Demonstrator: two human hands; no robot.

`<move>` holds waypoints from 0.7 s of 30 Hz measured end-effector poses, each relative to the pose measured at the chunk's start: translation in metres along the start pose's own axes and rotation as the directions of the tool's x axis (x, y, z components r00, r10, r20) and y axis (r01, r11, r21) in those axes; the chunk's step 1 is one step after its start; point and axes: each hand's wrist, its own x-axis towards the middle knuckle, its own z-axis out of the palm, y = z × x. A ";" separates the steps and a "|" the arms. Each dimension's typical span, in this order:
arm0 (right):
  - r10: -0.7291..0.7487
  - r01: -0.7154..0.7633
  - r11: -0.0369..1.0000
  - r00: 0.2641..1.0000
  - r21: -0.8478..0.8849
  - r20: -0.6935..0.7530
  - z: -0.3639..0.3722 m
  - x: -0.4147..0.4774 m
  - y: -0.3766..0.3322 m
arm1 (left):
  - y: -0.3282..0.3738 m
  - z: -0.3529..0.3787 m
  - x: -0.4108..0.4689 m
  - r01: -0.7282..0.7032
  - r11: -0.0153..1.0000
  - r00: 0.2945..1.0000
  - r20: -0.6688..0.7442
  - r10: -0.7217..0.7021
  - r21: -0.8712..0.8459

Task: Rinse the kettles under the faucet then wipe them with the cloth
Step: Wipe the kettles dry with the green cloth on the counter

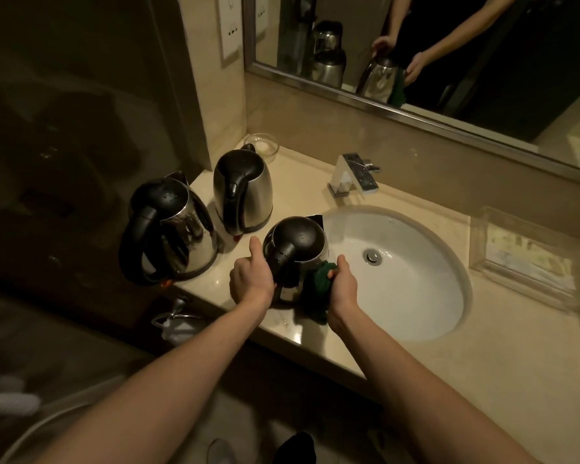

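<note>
Your left hand [250, 279] grips the held kettle [295, 241] by its handle at the sink's [416, 296] left rim. Your right hand [344, 286] squeezes the green cloth [320, 281] against it. The big kettle [171, 229] and the back kettle [243, 189] stand close by on the worktop [298, 182].

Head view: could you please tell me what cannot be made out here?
- Held kettle: lower body covered by left hand, right hand and green cloth, head view.
- Left hand's fingers: hidden behind the handle.
- Clear box: contents blurred, dim.
- Glass dish: contents too small.
</note>
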 end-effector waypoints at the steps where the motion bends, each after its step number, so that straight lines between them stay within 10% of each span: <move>1: 0.051 -0.051 0.999 0.999 0.018 0.009 -0.001 0.001 0.003 | 0.000 0.000 0.000 -0.018 1.000 1.000 -0.009 0.018 0.016; 21: -0.080 0.081 0.997 0.972 -0.003 -0.221 0.016 0.009 -0.008 | -0.008 0.014 0.007 -0.115 0.993 0.982 -0.147 0.118 0.033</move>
